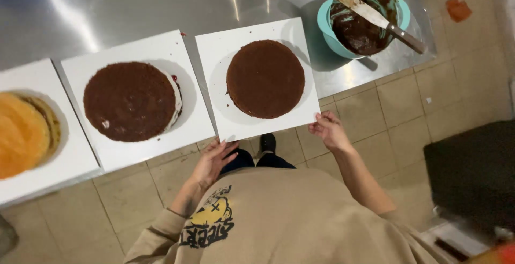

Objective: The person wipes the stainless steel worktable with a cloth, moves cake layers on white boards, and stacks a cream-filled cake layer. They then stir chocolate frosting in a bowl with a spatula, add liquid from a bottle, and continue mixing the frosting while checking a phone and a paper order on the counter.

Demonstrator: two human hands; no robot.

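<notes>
Beige sweatshirt [279, 215] fills the foreground. Beyond it, a white board [257, 71] overhangs the steel table [134, 6], carrying a brown cake [265, 79]. Left hand [212, 162] and right hand [328, 131] pinch its near corners; uneven pulling could slide the cake off.

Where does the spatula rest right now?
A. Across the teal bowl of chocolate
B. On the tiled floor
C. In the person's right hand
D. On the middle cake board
A: the spatula lies across the rim of the teal bowl, its blade smeared with chocolate.
</notes>
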